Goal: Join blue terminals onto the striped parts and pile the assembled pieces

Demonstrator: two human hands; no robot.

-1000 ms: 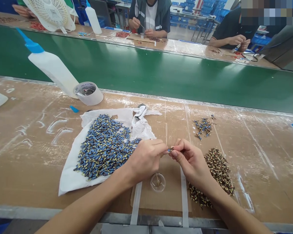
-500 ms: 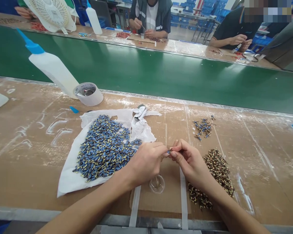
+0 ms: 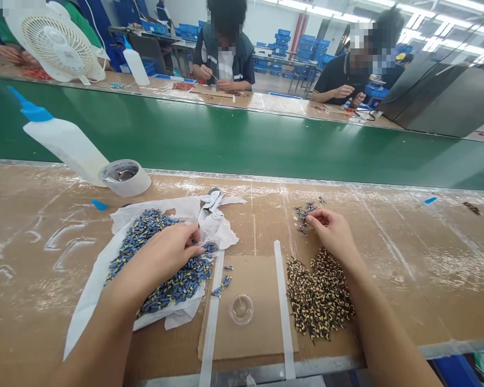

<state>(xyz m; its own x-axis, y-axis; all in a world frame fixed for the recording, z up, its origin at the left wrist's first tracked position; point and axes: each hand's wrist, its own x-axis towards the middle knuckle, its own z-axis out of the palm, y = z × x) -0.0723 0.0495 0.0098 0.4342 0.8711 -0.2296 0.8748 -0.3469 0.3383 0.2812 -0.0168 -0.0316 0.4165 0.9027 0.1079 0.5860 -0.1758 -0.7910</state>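
Note:
My left hand (image 3: pixel 171 247) is over the right side of a heap of small blue and yellow parts (image 3: pixel 177 287), its fingers curled and the thumb a little apart from them. The heap lies on white paper (image 3: pixel 84 317). My right hand (image 3: pixel 333 234) is at a small cluster of blue-and-dark pieces (image 3: pixel 301 212), thumb and forefinger pinched together at its edge; what is between the fingertips is too small to make out. Below that hand is a pile of dark and cream curled parts (image 3: pixel 320 295). A small clear cup (image 3: pixel 241 310) with a thin stick stands between the heaps.
The cup rests on taped cardboard (image 3: pixel 254 338), near a few loose blue parts (image 3: pixel 222 286). A tape roll (image 3: pixel 126 178) and white squeeze bottle (image 3: pixel 70 148) stand at back left. Beyond the green belt (image 3: pixel 226 134), people work beside a fan (image 3: pixel 56 43).
My hands were together over the cardboard and have moved apart: the left to the blue heap, the right to the small cluster. The camera view has tilted up.

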